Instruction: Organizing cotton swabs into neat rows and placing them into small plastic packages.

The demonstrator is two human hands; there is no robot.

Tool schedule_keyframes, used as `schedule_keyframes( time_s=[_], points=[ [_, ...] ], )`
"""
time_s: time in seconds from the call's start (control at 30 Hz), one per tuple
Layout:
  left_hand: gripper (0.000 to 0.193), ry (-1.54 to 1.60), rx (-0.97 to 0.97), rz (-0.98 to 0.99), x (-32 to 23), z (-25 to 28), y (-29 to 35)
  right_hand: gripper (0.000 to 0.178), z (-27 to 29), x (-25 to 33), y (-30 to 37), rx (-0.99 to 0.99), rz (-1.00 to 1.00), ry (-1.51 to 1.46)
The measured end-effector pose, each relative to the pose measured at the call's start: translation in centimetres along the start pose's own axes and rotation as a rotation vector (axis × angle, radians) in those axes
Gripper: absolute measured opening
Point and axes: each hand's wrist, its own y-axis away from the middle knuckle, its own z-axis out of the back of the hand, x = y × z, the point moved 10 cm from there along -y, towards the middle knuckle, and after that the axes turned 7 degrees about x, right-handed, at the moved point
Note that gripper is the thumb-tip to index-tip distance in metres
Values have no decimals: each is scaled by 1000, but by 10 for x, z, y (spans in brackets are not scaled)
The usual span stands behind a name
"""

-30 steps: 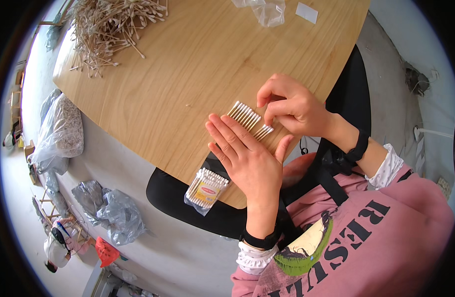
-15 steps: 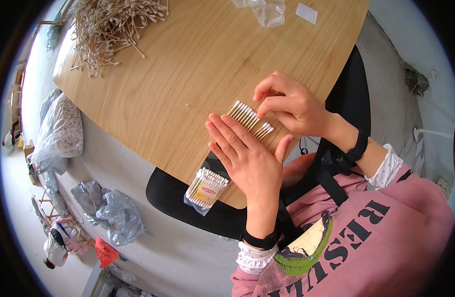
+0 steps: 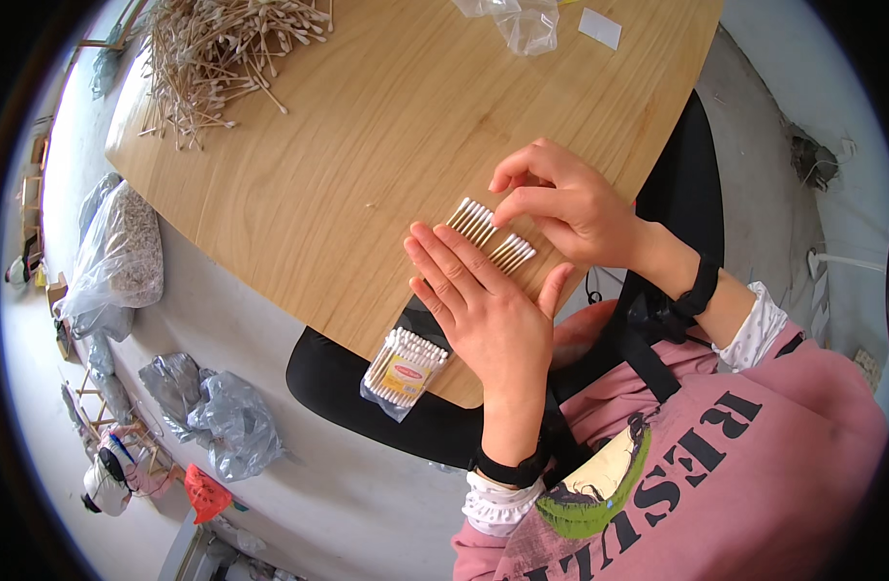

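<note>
A row of cotton swabs [image 3: 476, 222] with white tips and tan sticks lies on the wooden table near its front edge. My left hand [image 3: 491, 312] rests flat across the sticks, fingers straight and thumb apart, hiding their lower ends. Nearer me, several swabs [image 3: 514, 253] sit lower than the rest, making a step in the row. Over that step is my right hand [image 3: 566, 205], fingers curled but fingertips apart, one touching or almost touching a swab tip. It holds nothing that I can see. Left of my left hand, a clear pack of swabs [image 3: 404, 371] with a yellow label sits at the edge.
A large heap of loose cotton swabs [image 3: 217, 58] covers the table's far left. Clear plastic bags [image 3: 527, 26] and a white card [image 3: 599, 29] lie at the far side. On the floor are a filled bag [image 3: 130, 247], grey plastic bags [image 3: 231, 416] and a red bag [image 3: 206, 494].
My right fingertips have shifted slightly left along the row. More swabs now sit in the lowered group, and the upper row is shorter. My left hand has stayed almost still.
</note>
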Motion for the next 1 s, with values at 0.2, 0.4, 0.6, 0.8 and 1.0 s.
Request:
schedule_keyframes(
  time_s=[0.2, 0.4, 0.6, 0.8, 1.0],
  points=[
    [122, 5, -2, -1, 0, 0, 0, 23, -3, 2, -1, 68, 7, 17],
    [121, 9, -10, -6, -1, 1, 0, 14, 0, 2, -2, -1, 12, 54],
    [121, 9, -17, -4, 1, 2, 1, 18, -6, 2, -4, 41, -12, 40],
    [121, 19, -17, -10, -2, 1, 0, 12, -5, 5, -16, 9, 18, 118],
    [122, 21, 4, 2, 0, 0, 2, 12, -11, 1, -16, 56, 7, 62]
  ],
)
